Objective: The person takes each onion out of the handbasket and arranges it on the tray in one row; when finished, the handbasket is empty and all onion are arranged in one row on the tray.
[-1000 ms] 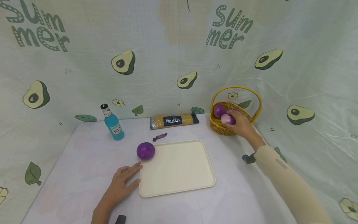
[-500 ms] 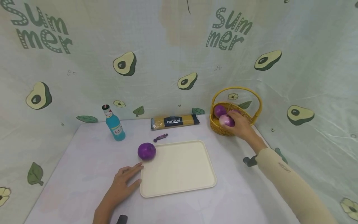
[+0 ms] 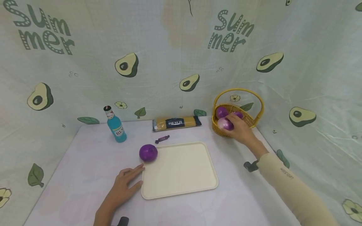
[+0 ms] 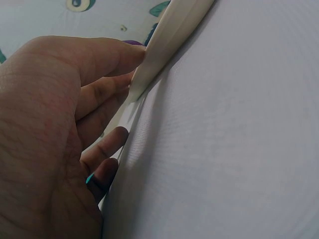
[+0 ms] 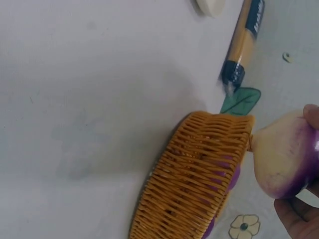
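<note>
My right hand [image 3: 238, 128] grips a pale purple onion [image 3: 224, 124] just over the front rim of the yellow wicker basket [image 3: 251, 121]; the right wrist view shows the onion [image 5: 286, 154] lifted beside the basket wall [image 5: 194, 174]. Two more purple onions [image 3: 222, 112] lie in the basket. My left hand [image 3: 124, 185] rests flat on the table with straight fingers touching the left edge of the cream tray [image 3: 181, 171]; in the left wrist view its fingers [image 4: 94, 59] lie against the tray rim [image 4: 169, 35]. A dark purple onion [image 3: 148, 153] sits by the tray's far left corner.
A blue bottle [image 3: 115, 125] stands at the back left. A spaghetti pack [image 3: 176, 122] lies along the back wall, with a small purple-wrapped candy [image 3: 162, 138] in front of it. Avocado-print cloth walls close in the back and both sides.
My right hand has drawn the pale onion slightly left and toward me, from inside the basket to over its front rim. The left hand has stayed put.
</note>
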A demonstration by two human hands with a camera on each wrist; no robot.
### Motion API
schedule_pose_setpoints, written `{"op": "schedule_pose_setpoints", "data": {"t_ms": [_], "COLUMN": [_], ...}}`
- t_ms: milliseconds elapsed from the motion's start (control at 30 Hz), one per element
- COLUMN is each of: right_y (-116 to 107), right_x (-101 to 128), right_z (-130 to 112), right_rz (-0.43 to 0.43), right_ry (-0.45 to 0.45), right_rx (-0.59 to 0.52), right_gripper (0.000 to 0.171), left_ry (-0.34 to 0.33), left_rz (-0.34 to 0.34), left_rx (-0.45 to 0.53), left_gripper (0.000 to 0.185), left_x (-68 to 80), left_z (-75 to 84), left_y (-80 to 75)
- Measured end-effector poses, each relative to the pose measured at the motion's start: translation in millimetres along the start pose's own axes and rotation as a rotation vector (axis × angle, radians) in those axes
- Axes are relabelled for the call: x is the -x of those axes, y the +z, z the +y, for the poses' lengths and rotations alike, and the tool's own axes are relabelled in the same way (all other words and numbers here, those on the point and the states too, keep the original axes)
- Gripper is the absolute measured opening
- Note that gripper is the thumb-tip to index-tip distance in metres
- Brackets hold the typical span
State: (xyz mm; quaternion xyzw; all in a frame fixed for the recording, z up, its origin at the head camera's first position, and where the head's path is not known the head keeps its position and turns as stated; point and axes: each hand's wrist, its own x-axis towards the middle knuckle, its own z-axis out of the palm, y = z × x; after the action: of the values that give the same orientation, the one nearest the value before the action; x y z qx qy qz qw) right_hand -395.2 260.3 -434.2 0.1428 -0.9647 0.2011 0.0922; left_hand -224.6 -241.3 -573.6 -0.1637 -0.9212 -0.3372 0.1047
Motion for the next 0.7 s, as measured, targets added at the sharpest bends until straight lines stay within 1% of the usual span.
{"op": "schedule_pose_setpoints", "data": {"t_ms": [167, 400, 700], "right_y": [3, 7, 13], "right_x": [3, 5, 10], "right_z": [-6, -16, -30], "right_rz": [0.008, -0.016, -0.003], "right_ry": [-0.042, -0.037, -0.089], "right_rx": [-0.014, -0.036, -0.041], "right_gripper": [0.069, 0.071, 0.068], "left_ry": [0.001, -0.017, -0.022], "left_rz": [0.001, -0.018, -0.022], "left_rx": [-0.005, 0.002, 0.01], "left_gripper": [0.05, 0.05, 0.05], "left_x": [0.3, 0.2, 0.7], "left_z": [-0.8, 0.8, -0.6], "left_y": [-0.2, -1.8, -1.6]}}
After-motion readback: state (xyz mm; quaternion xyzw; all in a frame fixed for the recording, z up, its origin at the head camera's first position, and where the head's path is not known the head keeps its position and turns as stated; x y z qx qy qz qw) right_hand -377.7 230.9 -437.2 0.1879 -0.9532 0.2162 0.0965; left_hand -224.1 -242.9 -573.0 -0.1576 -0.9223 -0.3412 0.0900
